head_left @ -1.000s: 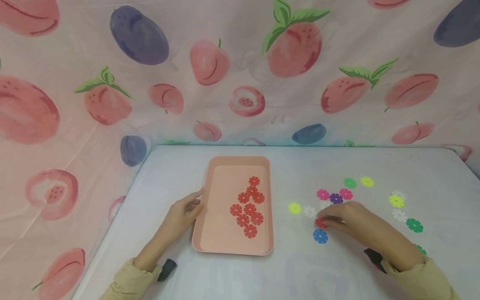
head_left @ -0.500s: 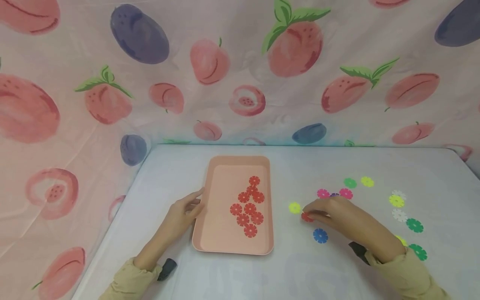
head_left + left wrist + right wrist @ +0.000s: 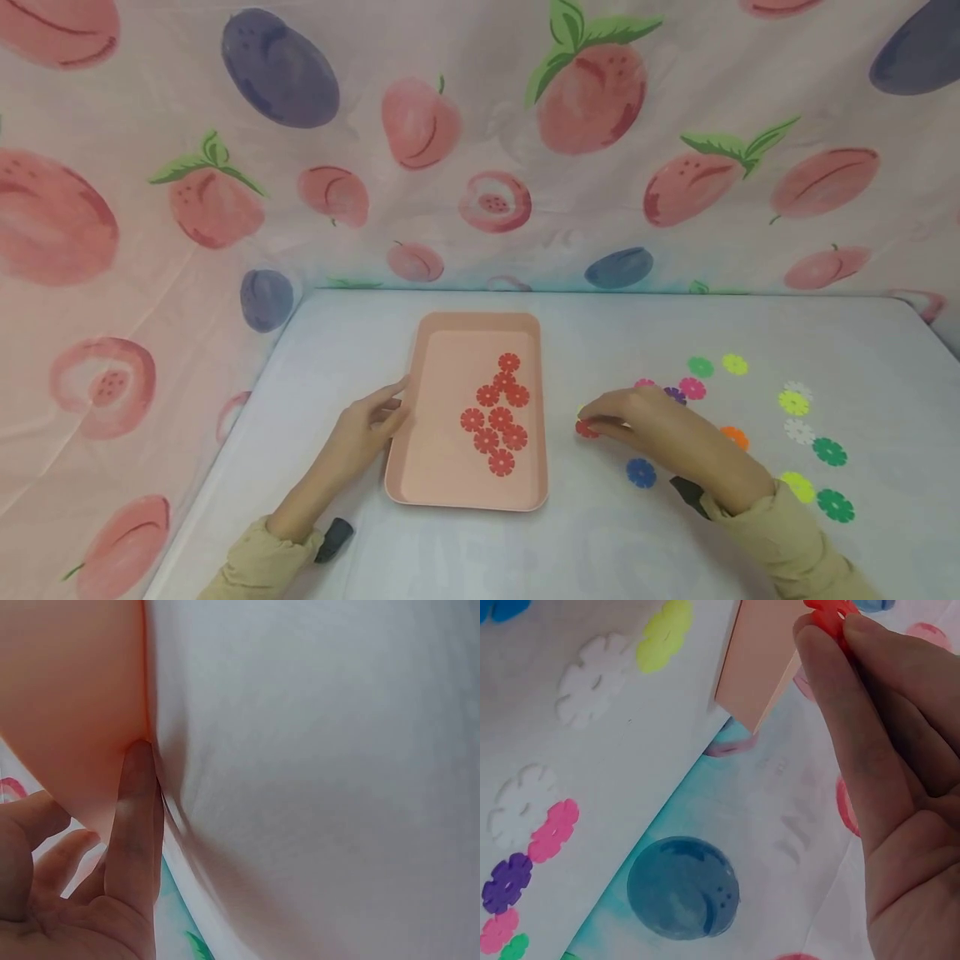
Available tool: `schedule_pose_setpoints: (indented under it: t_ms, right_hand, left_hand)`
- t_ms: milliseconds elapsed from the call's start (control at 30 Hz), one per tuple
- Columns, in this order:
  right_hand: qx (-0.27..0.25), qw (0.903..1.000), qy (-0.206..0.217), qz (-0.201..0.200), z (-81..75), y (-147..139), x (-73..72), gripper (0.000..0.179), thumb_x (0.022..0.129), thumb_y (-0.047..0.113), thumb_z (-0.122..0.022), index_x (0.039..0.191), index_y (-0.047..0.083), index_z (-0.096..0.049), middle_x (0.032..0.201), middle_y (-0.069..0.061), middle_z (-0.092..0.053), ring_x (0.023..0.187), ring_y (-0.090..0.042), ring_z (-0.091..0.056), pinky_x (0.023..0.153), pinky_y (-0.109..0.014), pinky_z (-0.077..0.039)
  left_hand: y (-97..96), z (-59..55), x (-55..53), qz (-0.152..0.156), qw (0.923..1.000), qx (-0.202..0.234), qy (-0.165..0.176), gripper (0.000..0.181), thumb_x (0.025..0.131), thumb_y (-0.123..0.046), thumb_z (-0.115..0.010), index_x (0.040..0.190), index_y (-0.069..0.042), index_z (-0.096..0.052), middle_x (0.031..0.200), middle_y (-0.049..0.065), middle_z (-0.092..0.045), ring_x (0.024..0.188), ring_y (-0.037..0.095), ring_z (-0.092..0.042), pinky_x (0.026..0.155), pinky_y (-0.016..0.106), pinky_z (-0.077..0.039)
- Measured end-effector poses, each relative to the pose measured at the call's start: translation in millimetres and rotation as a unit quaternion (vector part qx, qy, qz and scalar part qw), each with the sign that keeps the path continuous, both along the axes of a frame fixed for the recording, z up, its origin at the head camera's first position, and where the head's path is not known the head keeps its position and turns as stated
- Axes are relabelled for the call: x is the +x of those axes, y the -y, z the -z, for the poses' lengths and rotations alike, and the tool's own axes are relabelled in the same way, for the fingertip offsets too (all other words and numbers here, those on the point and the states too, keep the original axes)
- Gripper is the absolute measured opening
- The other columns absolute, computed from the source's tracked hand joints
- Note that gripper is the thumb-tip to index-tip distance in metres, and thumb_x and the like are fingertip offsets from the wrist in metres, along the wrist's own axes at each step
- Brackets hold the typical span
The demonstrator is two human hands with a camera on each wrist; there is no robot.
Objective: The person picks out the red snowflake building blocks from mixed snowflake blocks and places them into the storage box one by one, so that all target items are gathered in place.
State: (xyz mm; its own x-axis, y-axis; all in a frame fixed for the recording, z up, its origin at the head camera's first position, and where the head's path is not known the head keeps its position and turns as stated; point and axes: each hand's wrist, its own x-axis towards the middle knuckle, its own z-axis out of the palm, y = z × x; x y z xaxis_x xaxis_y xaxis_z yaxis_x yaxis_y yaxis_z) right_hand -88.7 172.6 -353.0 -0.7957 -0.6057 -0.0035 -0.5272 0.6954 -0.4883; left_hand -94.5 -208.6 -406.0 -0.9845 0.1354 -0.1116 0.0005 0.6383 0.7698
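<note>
My right hand pinches a red plastic snowflake disc between thumb and fingertips, right of the tray. In the head view this disc overlaps a yellow disc, mostly covered by the fingers. My left hand rests against the left rim of a peach-coloured rectangular tray. The left wrist view shows one finger of it lying straight along the tray wall. Several red snowflake discs lie grouped in the right half of the tray.
Loose discs lie on the white table to the right: blue, orange, green, yellow, pink and white, among others. A fruit-printed cloth hangs behind and at the left.
My right hand has moved left toward the tray, carrying the red snowflake disc away from beside the blue one. An orange disc now shows beyond the forearm. My left hand has stayed put.
</note>
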Motion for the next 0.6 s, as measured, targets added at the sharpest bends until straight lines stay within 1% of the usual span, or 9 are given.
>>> schedule_pose_setpoints:
  t_ms: [133, 400, 600]
  right_hand:
    - [0.001, 0.9999, 0.012, 0.0, -1.2, 5.3, -2.3, 0.023, 0.083, 0.009, -0.078, 0.106, 0.011, -0.077, 0.098, 0.004, -0.076, 0.096, -0.016, -0.073, 0.081, -0.031, -0.059]
    - [-0.001, 0.9999, -0.006, -0.014, -5.2, 16.1, -7.5, 0.023, 0.083, 0.009, -0.078, 0.106, 0.011, -0.077, 0.099, 0.004, -0.076, 0.095, -0.015, -0.073, 0.081, -0.03, -0.059]
    - [-0.008, 0.9998, -0.004, -0.017, -6.9, 25.6, -12.2, 0.025, 0.083, 0.008, -0.078, 0.108, 0.011, -0.077, 0.101, 0.003, -0.076, 0.096, -0.015, -0.073, 0.083, -0.031, -0.059]
  left_hand:
    - [-0.4, 0.0, -0.2, 0.001, 1.0, -0.001, 0.001, 0.05, 0.101, -0.022, -0.059, 0.149, -0.014, -0.047, 0.123, 0.019, -0.066, 0.115, 0.035, -0.065, 0.09, 0.041, -0.057]
    - [-1.1, -0.5, -0.1, -0.002, 1.0, -0.002, 0.001, 0.05, 0.101, -0.023, -0.059, 0.149, -0.015, -0.047, 0.123, 0.02, -0.066, 0.116, 0.035, -0.064, 0.09, 0.041, -0.057]
    - [-0.6, -1.7, 0.4, -0.004, 1.0, 0.0, 0.004, 0.05, 0.101, -0.023, -0.059, 0.149, -0.015, -0.047, 0.124, 0.02, -0.066, 0.116, 0.035, -0.064, 0.089, 0.04, -0.057]
